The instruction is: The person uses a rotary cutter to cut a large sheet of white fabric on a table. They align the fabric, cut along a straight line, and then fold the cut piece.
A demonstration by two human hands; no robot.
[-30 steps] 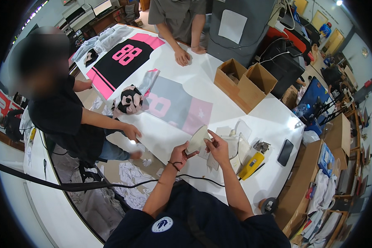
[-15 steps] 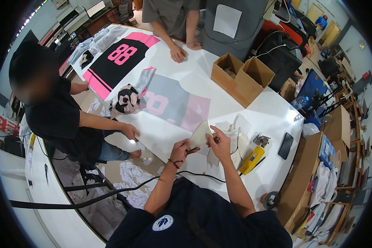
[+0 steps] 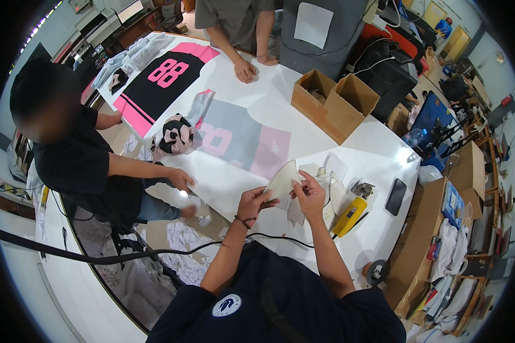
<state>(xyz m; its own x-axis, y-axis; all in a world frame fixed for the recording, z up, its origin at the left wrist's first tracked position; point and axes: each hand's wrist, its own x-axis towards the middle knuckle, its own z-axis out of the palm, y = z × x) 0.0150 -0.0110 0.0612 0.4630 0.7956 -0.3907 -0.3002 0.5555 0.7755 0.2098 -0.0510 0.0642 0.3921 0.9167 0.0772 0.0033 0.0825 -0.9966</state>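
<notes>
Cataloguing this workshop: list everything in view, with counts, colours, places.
Wide table: one, white, centre.
Thin wedge-shaped sheet: one, cream, front centre.
Flat pieces: several, cream, right of sheet.
Elongated handheld tool: one, yellow, right of pieces.
Rectangular phone: one, black, right of tool.
Open cardboard boxes: apparently two, brown, table's far right.
Flat jersey panel: one, black and pink, table's far left.
Pale jersey panel: one, grey and pink, centre.
Crumpled patterned cloth: one, black and pink, centre left.
Loose scraps: many, white, below table's left edge.
Black-shirted co-worker: one, table's left side.
Grey-shirted co-worker: one, far side.
Background clutter: uncountable, mixed colours, mainly right.
Left hand, right hand: one each, bare, holding sheet.
</notes>
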